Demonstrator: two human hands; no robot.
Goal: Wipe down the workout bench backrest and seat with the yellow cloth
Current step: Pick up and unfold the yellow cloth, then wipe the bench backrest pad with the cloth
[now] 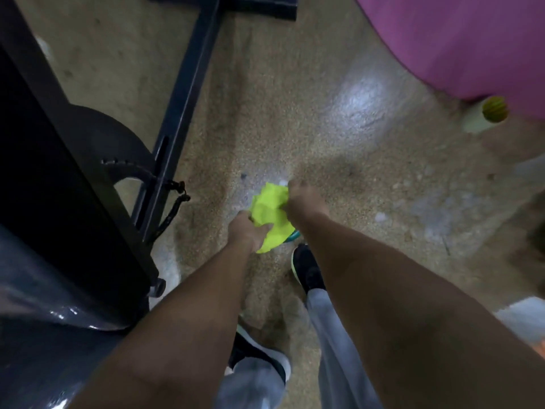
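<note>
A crumpled yellow cloth is held in the air over the floor, between both my hands. My left hand grips its lower left part. My right hand grips its upper right part with curled fingers. The black workout bench fills the left side of the view, its padded surface dark and its near end shiny. Both hands are to the right of the bench, not touching it. A bit of teal shows just under the cloth; I cannot tell what it is.
The bench's dark metal frame bar runs across the speckled floor to a cross foot at the top. A large pink ball sits top right with a small yellow-green ball beside it. My feet stand below the hands.
</note>
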